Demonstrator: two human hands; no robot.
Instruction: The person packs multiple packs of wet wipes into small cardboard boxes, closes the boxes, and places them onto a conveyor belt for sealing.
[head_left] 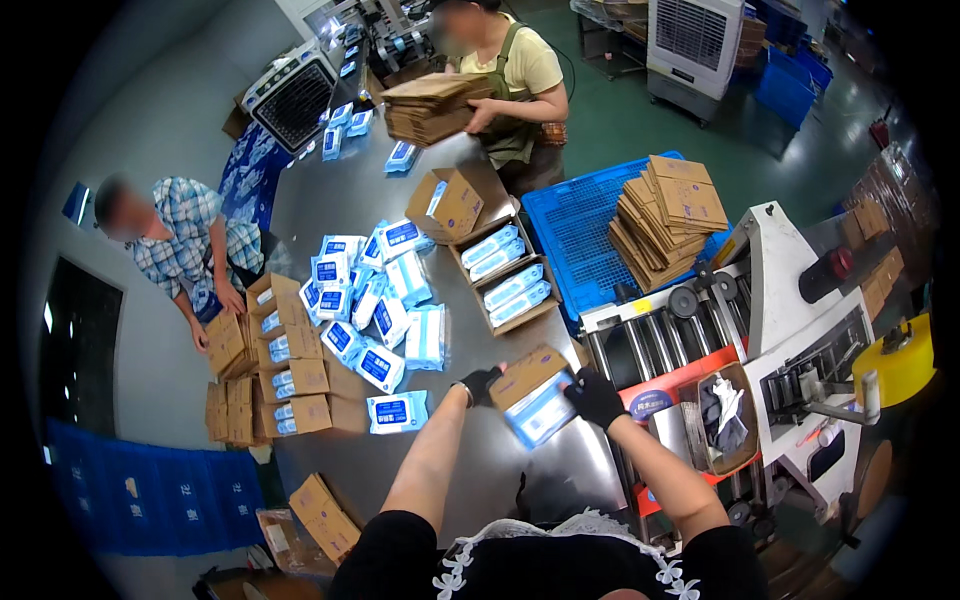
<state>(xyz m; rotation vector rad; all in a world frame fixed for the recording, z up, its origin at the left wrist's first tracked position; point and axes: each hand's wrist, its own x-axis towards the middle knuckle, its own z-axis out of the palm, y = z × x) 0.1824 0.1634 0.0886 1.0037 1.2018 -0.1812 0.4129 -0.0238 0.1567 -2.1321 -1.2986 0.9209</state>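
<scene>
A broad steel table [575, 475] fills the middle of this workroom, and over its near right part the wearer, in dark gloves, has a cardboard carton [533, 370] in both hands, a blue-and-white packet [540, 412] jutting from its nearer side. The left hand [481, 386] has its fingers drawn in on the carton's left edge; the right hand [594, 398] has its fingers curled over the packet's right edge, by the carton's corner. Farther up the tabletop lies a loose heap of packets [333, 270], with a row of open cartons [300, 378] to its left, where a co-worker in a checked shirt [190, 215] handles cardboard. Across the far end, a co-worker in a green apron [530, 60] carries a bundle of flattened cartons [430, 105]. Beside the table on the right, a blue pallet [560, 215] bears a leaning stack of folded cardboard [688, 190], and nearer stands a roller conveyor [640, 345] with a white machine [785, 245]. Beyond, a white air cooler [690, 50] stands on the green floor [620, 120].
</scene>
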